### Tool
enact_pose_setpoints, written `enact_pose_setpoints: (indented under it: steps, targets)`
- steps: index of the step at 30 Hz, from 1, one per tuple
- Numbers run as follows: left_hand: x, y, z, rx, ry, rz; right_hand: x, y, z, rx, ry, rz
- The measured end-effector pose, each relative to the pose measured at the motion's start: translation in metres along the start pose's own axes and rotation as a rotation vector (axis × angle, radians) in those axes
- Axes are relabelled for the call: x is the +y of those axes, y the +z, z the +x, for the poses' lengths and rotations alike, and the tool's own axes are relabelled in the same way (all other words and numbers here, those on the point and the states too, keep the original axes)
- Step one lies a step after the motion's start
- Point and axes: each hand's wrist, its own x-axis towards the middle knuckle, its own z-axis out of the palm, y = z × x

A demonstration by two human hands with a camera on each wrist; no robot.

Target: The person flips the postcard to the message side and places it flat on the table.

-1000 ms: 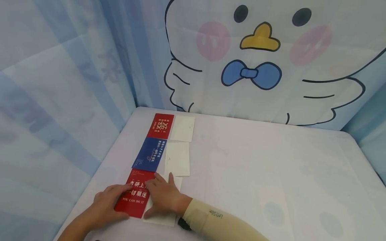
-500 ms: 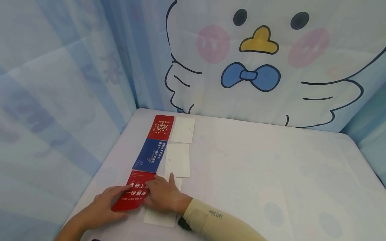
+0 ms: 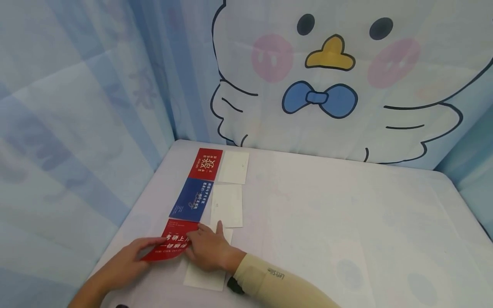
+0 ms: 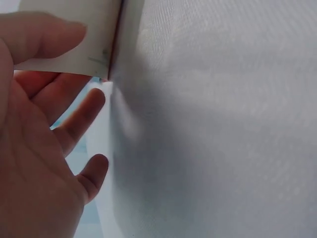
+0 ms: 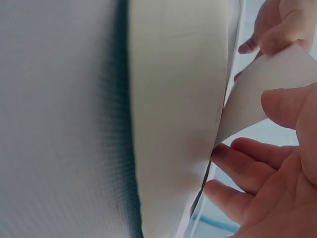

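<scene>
In the head view, a red card (image 3: 175, 237) with white lettering is raised and bent up along its near edge. My left hand (image 3: 125, 263) pinches its near left corner; the left wrist view shows the thumb on the card's pale back (image 4: 64, 54), with the other fingers spread behind. At the card's right edge, my right hand (image 3: 212, 248) holds it, thumb against the underside in the right wrist view and index finger hidden. A white card (image 3: 204, 278) lies partly beneath my right hand. Beyond them is a blue card (image 3: 191, 200), its far edge against another red card (image 3: 205, 164).
Two more white cards, a far one (image 3: 233, 167) and a middle one (image 3: 227, 205), lie right of the coloured column. The white-clothed table (image 3: 327, 226) extends to the right. Blue curtains (image 3: 77, 128) stand along the left, and a cartoon-printed cloth (image 3: 327, 124) hangs behind.
The near red card's front edge has come up off the table and curled away from me, my left hand rising with it. My right hand stays nearly in place; the other cards keep their layout.
</scene>
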Motion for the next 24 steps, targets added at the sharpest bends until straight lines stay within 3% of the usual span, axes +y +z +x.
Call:
enact_pose_setpoints:
  steps: [8,17,24]
  targets:
    - [0.0003,-0.0017,0.0043,0.067,0.020,-0.017,-0.0015,-0.0036,-0.0020,0.017,-0.002,0.005]
    - [0.0045,-0.0064,0.0052,0.087,-0.001,-0.014,-0.0048,-0.0050,-0.0055,0.184,-0.122,-0.025]
    - [0.0087,-0.0071,0.0050,0.169,0.031,-0.010,-0.0051,-0.0083,-0.0014,0.222,-0.151,0.084]
